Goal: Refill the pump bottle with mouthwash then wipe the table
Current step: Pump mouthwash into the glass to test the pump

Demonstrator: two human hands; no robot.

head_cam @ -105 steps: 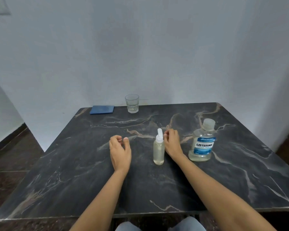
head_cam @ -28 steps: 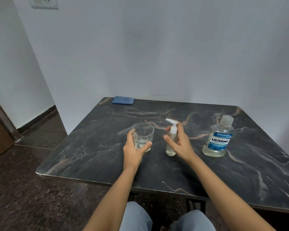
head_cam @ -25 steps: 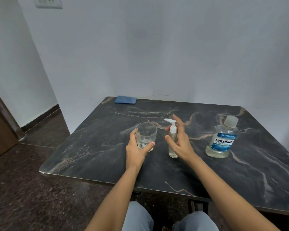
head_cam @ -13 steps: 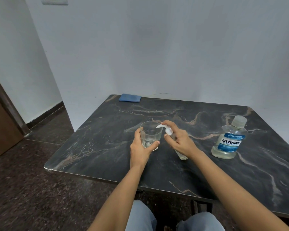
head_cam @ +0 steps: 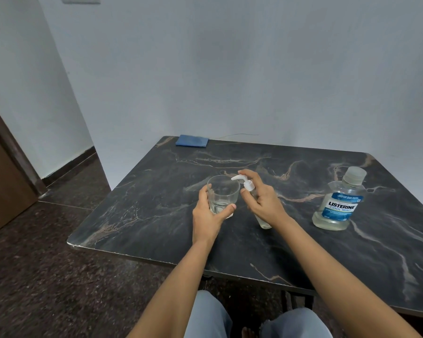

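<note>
My left hand (head_cam: 209,217) grips a clear drinking glass (head_cam: 222,195) with a little liquid at its bottom, held just above the dark marble table (head_cam: 156,215). My right hand (head_cam: 263,200) holds the small clear pump bottle (head_cam: 248,185), tilted left, its white nozzle over the glass rim and my index finger on top of the pump head. The bottle's base shows below my palm. A capped Listerine mouthwash bottle (head_cam: 340,203) stands upright at the right. A folded blue cloth (head_cam: 192,140) lies at the table's far left corner.
The table backs onto a white wall (head_cam: 230,69). Its near edge runs above my knees (head_cam: 230,320). Dark speckled floor (head_cam: 34,264) and a brown door (head_cam: 0,179) lie to the left.
My left hand fetched the glass from the table's far side. My right hand took the pump bottle, tilted it and brought its nozzle over the glass rim.
</note>
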